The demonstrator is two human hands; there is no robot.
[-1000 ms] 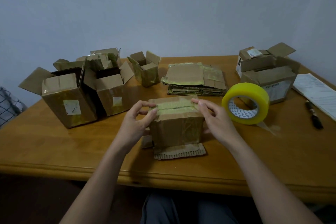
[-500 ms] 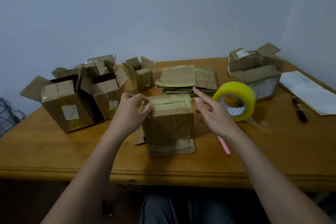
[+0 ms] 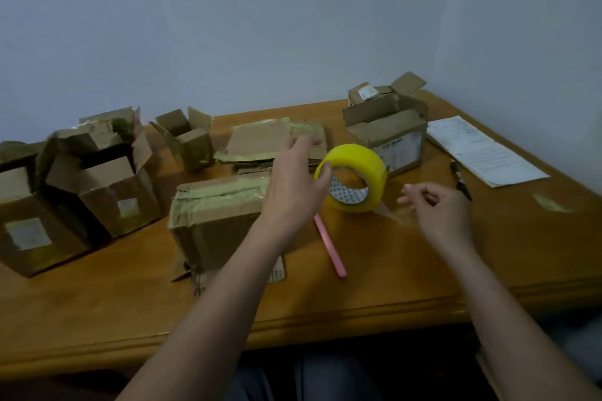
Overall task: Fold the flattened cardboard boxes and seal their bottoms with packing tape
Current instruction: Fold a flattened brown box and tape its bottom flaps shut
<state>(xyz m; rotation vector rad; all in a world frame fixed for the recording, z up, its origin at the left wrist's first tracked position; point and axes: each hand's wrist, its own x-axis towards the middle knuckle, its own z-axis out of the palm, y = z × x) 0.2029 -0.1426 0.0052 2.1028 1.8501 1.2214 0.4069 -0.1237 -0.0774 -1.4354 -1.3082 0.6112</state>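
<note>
A folded cardboard box (image 3: 211, 225) stands in front of me with its taped bottom seam facing up. My left hand (image 3: 294, 182) reaches across it to the yellow tape roll (image 3: 358, 156), which stands on edge; the thumb touches the roll's left rim and the fingers are spread above it. My right hand (image 3: 436, 208) is just right of the roll, its fingertips pinched together at the clear loose tape end (image 3: 392, 213) trailing from the roll. A stack of flattened boxes (image 3: 260, 143) lies behind the roll.
Several open folded boxes (image 3: 107, 195) crowd the table's left and back. Another open box (image 3: 391, 137) stands behind the roll. A pink stick (image 3: 330, 249) lies by the box; a black pen (image 3: 461, 179), papers (image 3: 482, 150) and a tape scrap (image 3: 552, 203) lie right.
Both hands left the box's taped seam and moved right. The left hand now reaches the tape roll and the right hand has dropped to the loose tape end. A pink stick came into sight.
</note>
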